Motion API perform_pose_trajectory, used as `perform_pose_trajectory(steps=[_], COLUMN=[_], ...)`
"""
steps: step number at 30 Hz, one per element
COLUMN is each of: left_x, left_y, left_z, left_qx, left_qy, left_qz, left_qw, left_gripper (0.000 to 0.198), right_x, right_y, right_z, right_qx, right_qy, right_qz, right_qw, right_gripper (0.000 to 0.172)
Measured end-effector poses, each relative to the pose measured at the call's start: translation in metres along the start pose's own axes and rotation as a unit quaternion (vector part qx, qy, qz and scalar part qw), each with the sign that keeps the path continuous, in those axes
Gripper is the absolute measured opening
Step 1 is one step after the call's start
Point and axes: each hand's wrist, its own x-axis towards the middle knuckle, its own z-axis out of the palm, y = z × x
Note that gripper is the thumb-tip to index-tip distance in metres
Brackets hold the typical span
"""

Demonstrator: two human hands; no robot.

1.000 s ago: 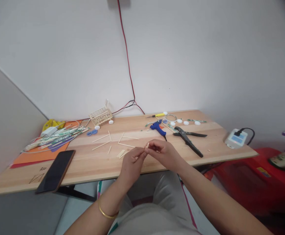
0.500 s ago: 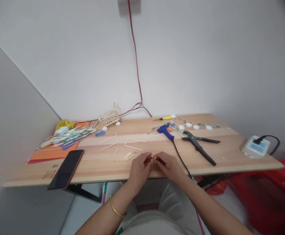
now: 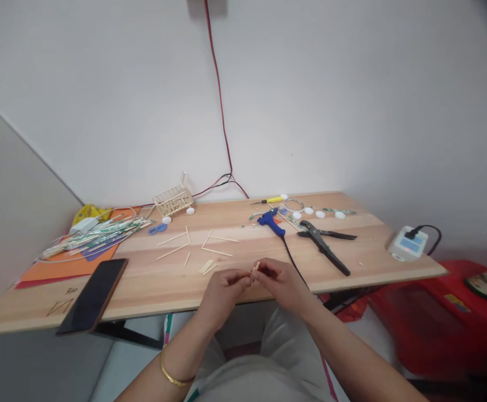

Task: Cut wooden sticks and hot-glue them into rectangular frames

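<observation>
Tabletop, pale wood, long, with darker grain (image 3: 155,285); carries the items below, except the red plastic article.
Red plastic article, broad, partly in view (image 3: 419,324); lower right, beyond the table edge.
Orange paper sheet (image 3: 59,270); left end, a red edge showing beneath.
Bundle of pale sticks in clear, green-printed wrapping (image 3: 113,231); lying over the paper.
Black-screened phone, flat, brown-edged (image 3: 95,296); front left.
Left hand, bare, gold-coloured bangle at the forearm (image 3: 222,293); thumb and forefinger drawn in at the small stick piece listed last; whether they clamp it, cannot tell.
Right hand, bare (image 3: 285,285); thumb and forefinger pinched together on that same piece.
Black-handled metal pliers (image 3: 324,247); handles spread, right of centre.
Openwork cart of pale sticks (image 3: 173,201); tilted, near the wall.
White boxy power unit, black plug inserted (image 3: 408,243); right end.
Blue glue gun, black cable (image 3: 271,221); just left of the pliers.
Yellow-handled screwdriver (image 3: 274,199); near the back edge.
Thin pale sticks, loose (image 3: 172,252); left of centre.
White round caps (image 3: 319,214); mostly behind the pliers.
Blue round caps (image 3: 157,228); one pair near the cart.
Short flat stick pieces, pale (image 3: 207,266); grouped near the left hand.
Small pale stick piece (image 3: 256,268); at the meeting fingertips, above the front edge.
</observation>
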Motion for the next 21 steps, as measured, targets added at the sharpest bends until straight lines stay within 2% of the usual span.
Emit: perform_pose_trajectory(steps=[7, 15, 21], left_x=[-0.002, -0.007, 0.000], left_y=[0.010, 0.013, 0.014], left_z=[0.001, -0.002, -0.003], left_qx=[-0.043, 0.019, -0.039], left_qy=[-0.011, -0.014, -0.037], left_qz=[-0.058, -0.026, -0.099], left_qw=[0.997, 0.999, 0.994], left_gripper=[0.027, 0.025, 0.020], right_x=[0.005, 0.010, 0.016], right_y=[-0.014, -0.020, -0.021], right_z=[-0.014, -0.018, -0.014], right_qx=[0.080, 0.145, 0.112], right_qy=[-0.043, -0.075, -0.098], right_qz=[0.063, 0.100, 0.113], right_qw=[0.994, 0.982, 0.982], right_gripper=[0.022, 0.028, 0.028])
